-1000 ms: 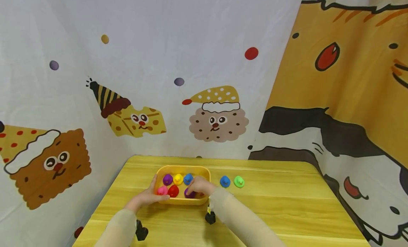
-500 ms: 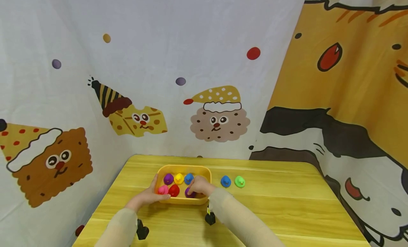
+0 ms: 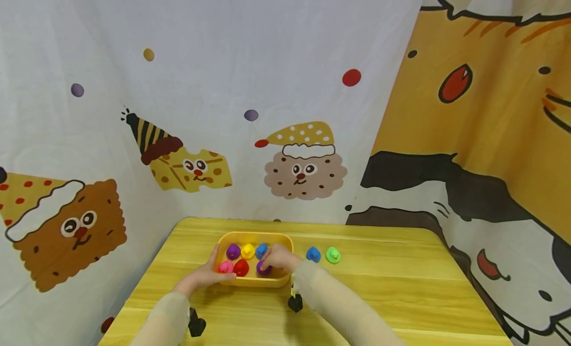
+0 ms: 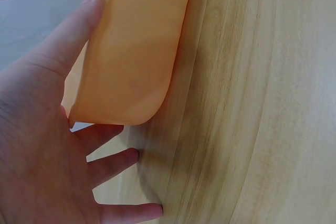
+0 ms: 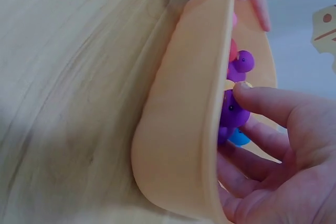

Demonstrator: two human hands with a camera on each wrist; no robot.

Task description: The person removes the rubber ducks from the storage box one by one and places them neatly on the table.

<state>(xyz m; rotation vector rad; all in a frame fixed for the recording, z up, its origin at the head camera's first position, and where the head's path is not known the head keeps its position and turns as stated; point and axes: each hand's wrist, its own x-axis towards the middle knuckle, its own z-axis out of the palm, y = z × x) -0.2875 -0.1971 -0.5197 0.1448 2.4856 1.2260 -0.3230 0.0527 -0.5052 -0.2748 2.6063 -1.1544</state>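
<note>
Thumb and fingers of the right hand (image 3: 282, 258) pinch a purple duck (image 3: 263, 269) inside the yellow tray (image 3: 256, 283), near its front wall and to the right of a red toy (image 3: 241, 267). One dark eye shows from the right wrist; the fingers cover too much to tell exactly where the beak points or how the body's axis lies. What shows is rounded and deep violet. The tray's long axis runs left to right across the wood-grained table (image 3: 379, 291), its opening up, corners rounded, walls smooth. The left hand (image 3: 207, 275) touches its left end, thumb at the near rim, fingers spread.
</note>
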